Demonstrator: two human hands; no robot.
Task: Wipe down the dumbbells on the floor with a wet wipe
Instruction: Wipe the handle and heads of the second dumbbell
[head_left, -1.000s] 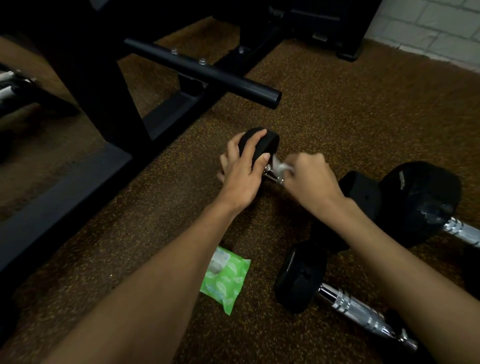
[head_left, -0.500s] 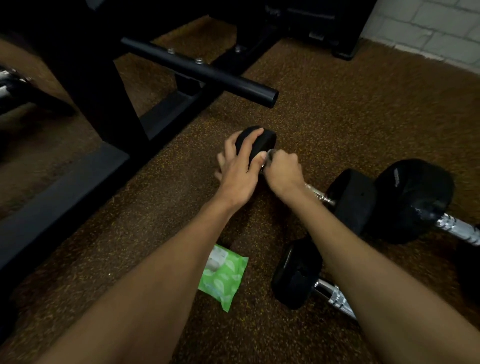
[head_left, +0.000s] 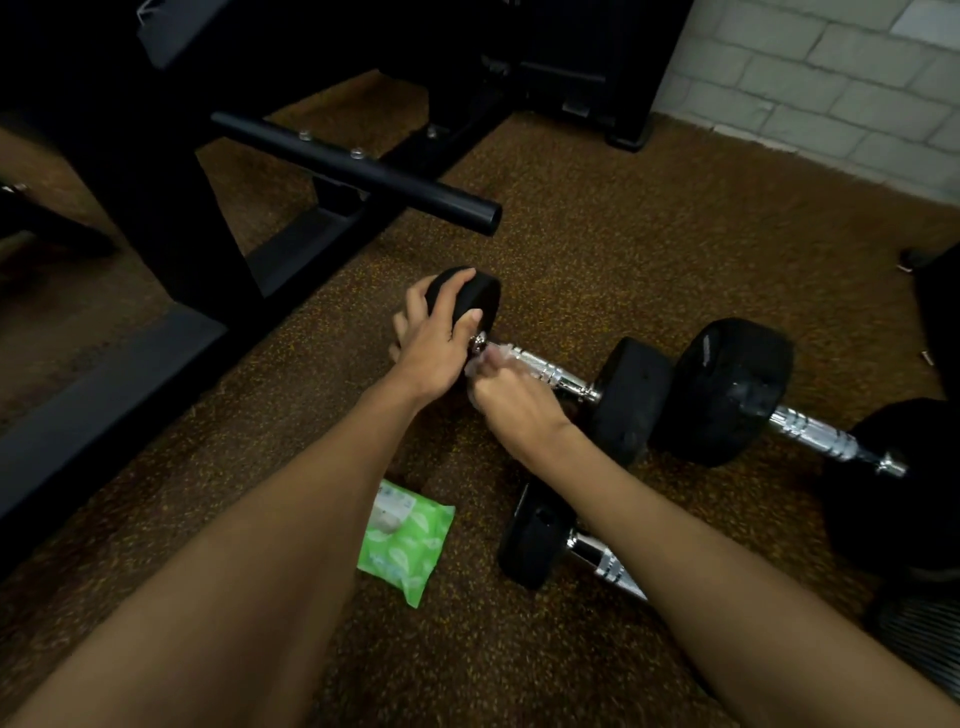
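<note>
Steadying the dumbbell (head_left: 631, 405) at frame centre, your left hand (head_left: 434, 345) curls over its upper-left head (head_left: 480, 291); your right hand (head_left: 511, 402) pinches the wipe (head_left: 480, 362) against the handle (head_left: 545, 370), which runs toward lower right.

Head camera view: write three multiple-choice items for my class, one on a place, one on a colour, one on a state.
1. The wipes pack lies: A on a shelf; B on the floor; C on a chair.
2. Its wrapper is: A green; B red; C blue.
3. The left hand: A rests flat on the floor; B grips the dumbbell head; C holds the pack.
Key: B, it lies on the brown floor; A, leaf-green print; B, fingers curl round the black head.
</note>
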